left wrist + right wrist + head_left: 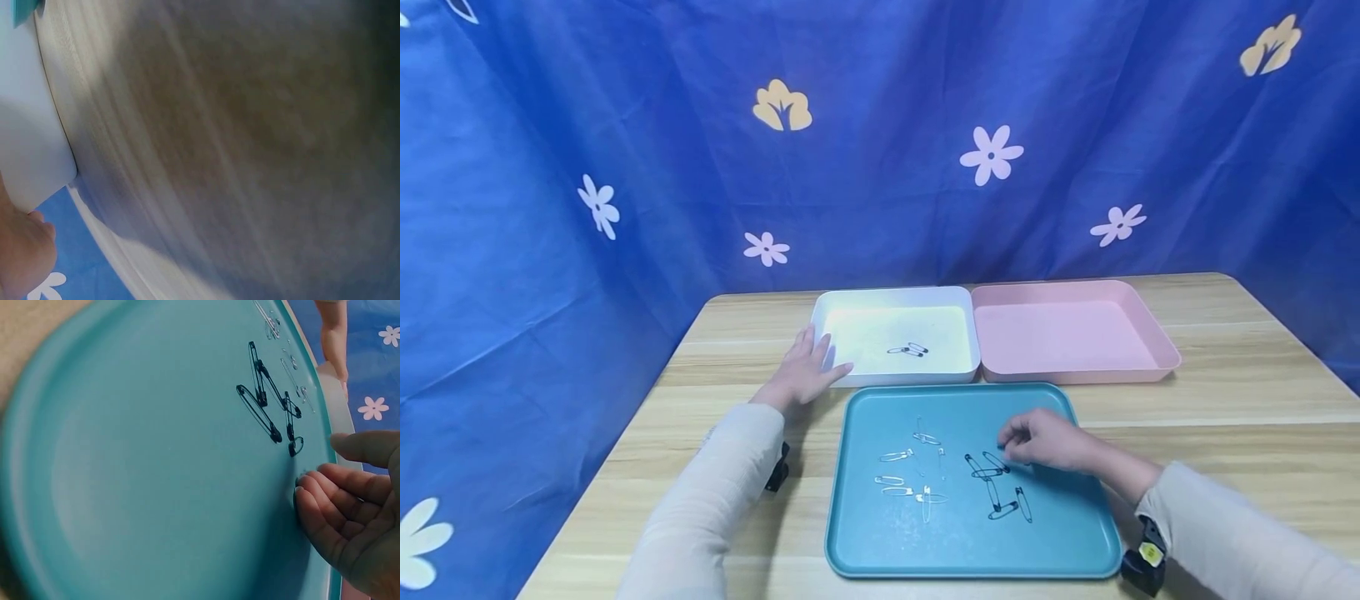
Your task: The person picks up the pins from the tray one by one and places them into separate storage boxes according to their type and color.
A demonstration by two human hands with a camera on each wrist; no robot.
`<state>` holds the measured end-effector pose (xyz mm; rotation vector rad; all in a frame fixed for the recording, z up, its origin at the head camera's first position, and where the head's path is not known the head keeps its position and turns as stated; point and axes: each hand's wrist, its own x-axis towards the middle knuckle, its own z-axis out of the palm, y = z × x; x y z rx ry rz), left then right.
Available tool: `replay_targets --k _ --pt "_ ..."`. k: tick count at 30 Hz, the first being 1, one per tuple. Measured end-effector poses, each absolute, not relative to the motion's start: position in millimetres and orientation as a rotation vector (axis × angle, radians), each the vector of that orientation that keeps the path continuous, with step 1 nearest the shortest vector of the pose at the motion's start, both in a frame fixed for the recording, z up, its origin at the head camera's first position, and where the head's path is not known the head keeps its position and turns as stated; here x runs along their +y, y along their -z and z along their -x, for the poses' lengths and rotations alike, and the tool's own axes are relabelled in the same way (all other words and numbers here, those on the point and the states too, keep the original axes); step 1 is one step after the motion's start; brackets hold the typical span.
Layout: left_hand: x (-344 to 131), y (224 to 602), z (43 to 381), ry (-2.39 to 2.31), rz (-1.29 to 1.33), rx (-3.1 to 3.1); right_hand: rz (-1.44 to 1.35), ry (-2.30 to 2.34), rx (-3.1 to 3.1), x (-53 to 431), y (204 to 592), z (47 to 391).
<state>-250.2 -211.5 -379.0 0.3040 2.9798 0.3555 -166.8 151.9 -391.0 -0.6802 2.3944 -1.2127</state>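
My left hand [802, 372] rests at the near-left corner of the white tray [895, 378], fingers spread over its rim. Inside that tray lie several dark safety pins [913, 350]. Over the right half of the teal tray [977, 550] is my right hand [1043, 439], its fingers bent downward. In the right wrist view the thumb stands apart from the curved fingers [350, 487], whose tips are close to the tray surface. Several black safety pins [992, 487] lie loosely grouped just left of that hand. Farther left on the same tray are several silver safety pins [910, 475].
A pink tray [1075, 375] adjoins the white one on its right, both behind the teal tray. All stand on a wood-grain table [1247, 400]. A blue curtain [880, 200] with printed flowers hangs behind the table's far edge.
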Motion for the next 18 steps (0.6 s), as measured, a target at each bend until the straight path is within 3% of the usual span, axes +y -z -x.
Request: replay_targets --k 18 --pt "-214 381 251 -0.351 -0.314 2.983 0.660 0.951 2.682 126 396 160"
